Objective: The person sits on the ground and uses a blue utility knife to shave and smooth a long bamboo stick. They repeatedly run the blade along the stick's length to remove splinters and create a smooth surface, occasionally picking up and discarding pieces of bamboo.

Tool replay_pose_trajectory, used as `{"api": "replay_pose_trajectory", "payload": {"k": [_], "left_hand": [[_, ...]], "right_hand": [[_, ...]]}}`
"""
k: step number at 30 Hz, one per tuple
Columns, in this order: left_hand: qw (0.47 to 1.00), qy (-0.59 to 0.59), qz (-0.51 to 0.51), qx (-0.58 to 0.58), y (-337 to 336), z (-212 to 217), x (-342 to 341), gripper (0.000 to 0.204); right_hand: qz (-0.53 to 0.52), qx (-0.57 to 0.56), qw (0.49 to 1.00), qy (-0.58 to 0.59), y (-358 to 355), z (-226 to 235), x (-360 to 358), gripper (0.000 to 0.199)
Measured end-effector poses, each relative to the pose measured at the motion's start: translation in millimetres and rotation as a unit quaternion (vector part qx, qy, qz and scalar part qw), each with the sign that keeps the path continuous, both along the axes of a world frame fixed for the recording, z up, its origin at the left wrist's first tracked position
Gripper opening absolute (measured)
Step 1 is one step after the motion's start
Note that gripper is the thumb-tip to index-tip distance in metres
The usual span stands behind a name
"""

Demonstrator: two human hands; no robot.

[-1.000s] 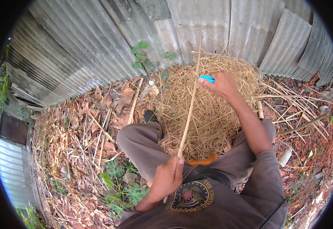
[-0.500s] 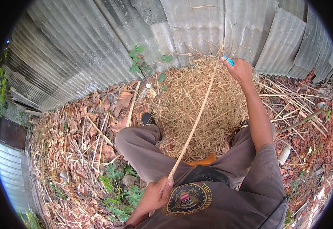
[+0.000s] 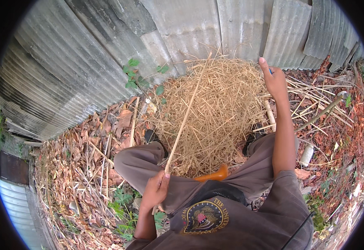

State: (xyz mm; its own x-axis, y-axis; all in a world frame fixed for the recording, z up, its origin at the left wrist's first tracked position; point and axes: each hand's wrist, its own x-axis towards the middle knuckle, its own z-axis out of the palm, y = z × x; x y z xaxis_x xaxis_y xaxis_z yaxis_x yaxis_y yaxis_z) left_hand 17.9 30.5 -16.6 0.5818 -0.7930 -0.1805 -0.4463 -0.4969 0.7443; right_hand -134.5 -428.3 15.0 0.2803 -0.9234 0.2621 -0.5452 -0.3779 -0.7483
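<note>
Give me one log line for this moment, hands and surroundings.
left hand: gripping stick | right hand: closed round blue item, mostly hidden | straw-coloured heap: before corrugated fence

Head-worn fisheye, facing down and forward, wide, close above

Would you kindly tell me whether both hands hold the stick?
No, only the left hand grips the stick; the right hand is apart.

Stick (image 3: 188, 112): pale tan, slender, gripped near its lower end, upper end toward one o'clock. Blue object (image 3: 270, 71): at two o'clock, mostly concealed in the right hand (image 3: 277, 84).
</note>
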Motion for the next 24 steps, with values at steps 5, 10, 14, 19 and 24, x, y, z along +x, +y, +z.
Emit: {"api": "replay_pose_trajectory", "payload": {"k": [5,10,14,19,24], "left_hand": [[0.992,-0.035,-0.092,-0.075,-96.0,8.0,11.0,0.032],[0.952,-0.117,-0.261,-0.110,-287.0,32.7,-24.9,0.034],[0.919,-0.246,-0.253,-0.177,-465.1,45.7,-61.2,0.043],[0.926,-0.227,-0.242,-0.180,-452.1,21.8,-28.4,0.045],[0.923,-0.246,-0.265,0.129,-315.2,-69.3,119.0,0.043]], "right_hand": [[-0.024,-0.033,0.990,-0.138,-9.4,3.0,-38.9,0.078],[0.047,-0.063,0.960,-0.269,-4.2,13.8,-36.1,0.066],[0.078,-0.106,0.922,-0.365,4.9,24.0,-34.0,0.064],[0.049,-0.038,0.928,-0.366,-0.9,24.9,-44.5,0.066],[0.052,0.013,0.924,-0.380,-0.7,23.6,-21.1,0.067]]}}
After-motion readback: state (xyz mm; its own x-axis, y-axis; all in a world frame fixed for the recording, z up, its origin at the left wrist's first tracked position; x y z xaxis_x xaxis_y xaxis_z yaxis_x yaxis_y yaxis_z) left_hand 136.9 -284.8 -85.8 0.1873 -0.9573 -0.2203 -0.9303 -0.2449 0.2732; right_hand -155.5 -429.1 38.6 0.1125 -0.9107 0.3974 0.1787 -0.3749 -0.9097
